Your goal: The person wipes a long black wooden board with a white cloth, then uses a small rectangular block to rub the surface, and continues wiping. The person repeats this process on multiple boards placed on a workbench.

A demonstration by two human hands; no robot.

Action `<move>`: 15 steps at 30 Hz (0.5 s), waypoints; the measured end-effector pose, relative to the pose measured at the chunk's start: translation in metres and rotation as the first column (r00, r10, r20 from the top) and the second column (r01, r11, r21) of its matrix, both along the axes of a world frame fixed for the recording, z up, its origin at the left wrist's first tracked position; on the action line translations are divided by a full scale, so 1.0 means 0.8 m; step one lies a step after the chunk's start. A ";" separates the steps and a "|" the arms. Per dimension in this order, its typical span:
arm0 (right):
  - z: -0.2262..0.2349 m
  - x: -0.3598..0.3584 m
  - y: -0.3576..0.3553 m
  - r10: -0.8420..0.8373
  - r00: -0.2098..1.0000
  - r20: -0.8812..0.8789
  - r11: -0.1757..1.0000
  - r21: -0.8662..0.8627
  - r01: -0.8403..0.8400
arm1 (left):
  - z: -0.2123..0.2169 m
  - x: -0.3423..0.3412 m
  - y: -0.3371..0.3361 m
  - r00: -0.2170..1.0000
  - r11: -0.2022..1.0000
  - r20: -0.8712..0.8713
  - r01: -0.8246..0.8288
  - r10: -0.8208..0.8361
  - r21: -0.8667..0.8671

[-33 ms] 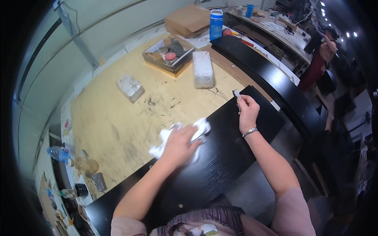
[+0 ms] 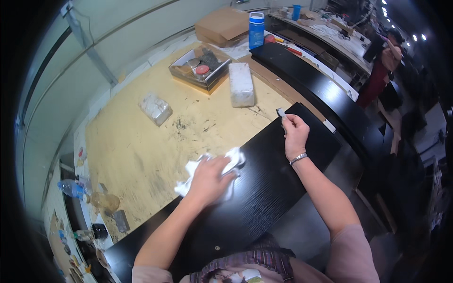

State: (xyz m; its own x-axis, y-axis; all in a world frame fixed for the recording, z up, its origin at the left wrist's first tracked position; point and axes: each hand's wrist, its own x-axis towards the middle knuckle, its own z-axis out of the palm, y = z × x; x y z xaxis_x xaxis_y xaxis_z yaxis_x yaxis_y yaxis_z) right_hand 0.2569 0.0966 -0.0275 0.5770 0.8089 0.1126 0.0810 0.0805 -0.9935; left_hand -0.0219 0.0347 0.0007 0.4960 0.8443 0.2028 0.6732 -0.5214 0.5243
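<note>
A long black board [image 2: 264,184] with wood grain lies slantwise across the table in front of me. My left hand [image 2: 207,177] is closed on a crumpled white cloth [image 2: 233,158], which it presses against the board's far edge. Both hand and cloth are slightly blurred. Over the board's right part, my right hand [image 2: 296,131] pinches a small pale object with a dark tip [image 2: 281,113]; its kind is unclear. A bracelet circles my right wrist.
Beyond the board are two whitish wrapped blocks [image 2: 242,85] [image 2: 155,109], an open box of odds and ends [image 2: 196,78] and a blue bottle [image 2: 256,30]. More black boards [image 2: 306,70] lie at right. Plastic bottles [image 2: 101,201] lie at left. A person [image 2: 384,66] stands far right.
My left hand and the cloth have shifted a little left and toward me along the board. The right hand has hardly moved.
</note>
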 end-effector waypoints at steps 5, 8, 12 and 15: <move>0.002 -0.016 0.002 0.023 0.988 0.150 0.998 0.058 -0.032 | -0.003 0.093 0.033 0.994 0.994 0.107 -0.026 0.014 0.109; -0.008 -0.007 0.006 0.044 0.986 0.158 0.997 0.053 -0.053 | -0.022 0.100 0.028 0.998 0.978 0.026 -0.064 0.060 0.197; -0.018 0.016 0.010 0.033 0.991 0.132 0.999 0.017 -0.035 | -0.017 -0.014 -0.028 0.989 0.983 0.049 -0.146 0.142 0.114; -0.010 0.003 0.007 0.053 0.994 0.100 0.999 -0.003 -0.053 | -0.014 -0.134 -0.099 0.956 0.952 0.054 -0.293 0.289 0.086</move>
